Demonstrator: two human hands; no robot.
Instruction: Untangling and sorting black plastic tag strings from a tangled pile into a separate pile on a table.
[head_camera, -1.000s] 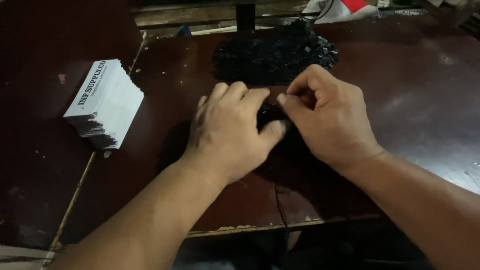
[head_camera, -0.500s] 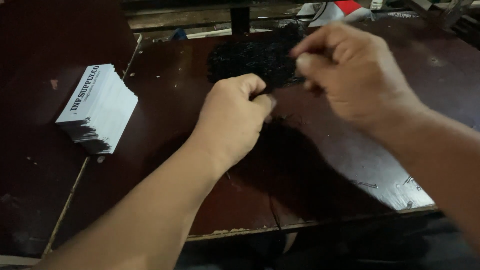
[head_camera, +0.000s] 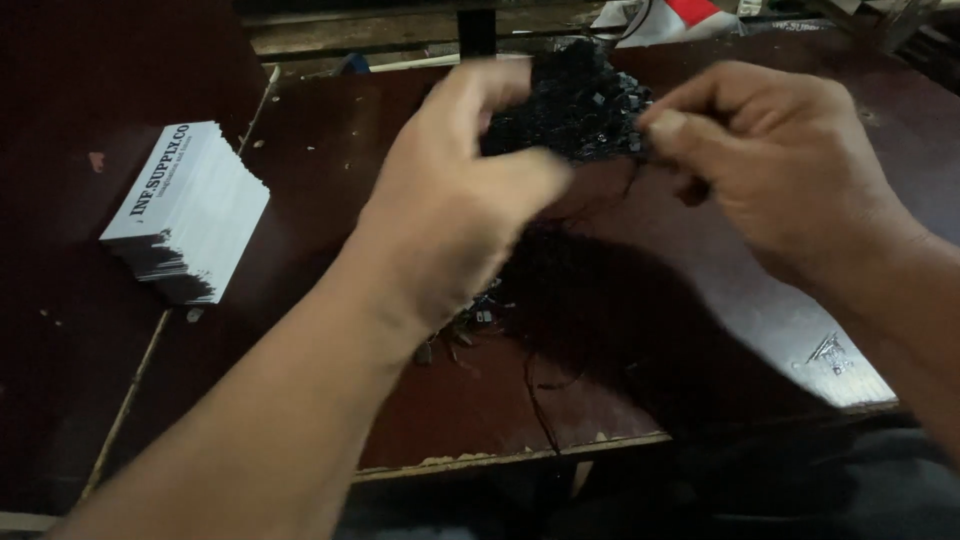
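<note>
Both my hands are raised above a dark brown table (head_camera: 330, 200). My left hand (head_camera: 460, 200) is seen from the back and blurred, with its fingers curled together. My right hand (head_camera: 790, 170) pinches thumb against forefinger at its left tip. A thin black thread (head_camera: 600, 200) runs loosely between the two hands. Just behind them lies a pile of small black pieces (head_camera: 575, 95). A few small dark bits (head_camera: 470, 320) lie on the table under my left wrist, and another length of thread (head_camera: 540, 400) trails toward the near edge.
A stack of white cards (head_camera: 190, 215) with a black-printed top sits at the left of the table. A dark upright post (head_camera: 477, 30) stands behind the pile. White and red material (head_camera: 670, 15) lies at the back right. The table's chipped front edge (head_camera: 500, 458) runs below my arms.
Both hands have lifted off the table. They moved apart, then toward the black pile, drawing the thread up between them. The view has shifted slightly.
</note>
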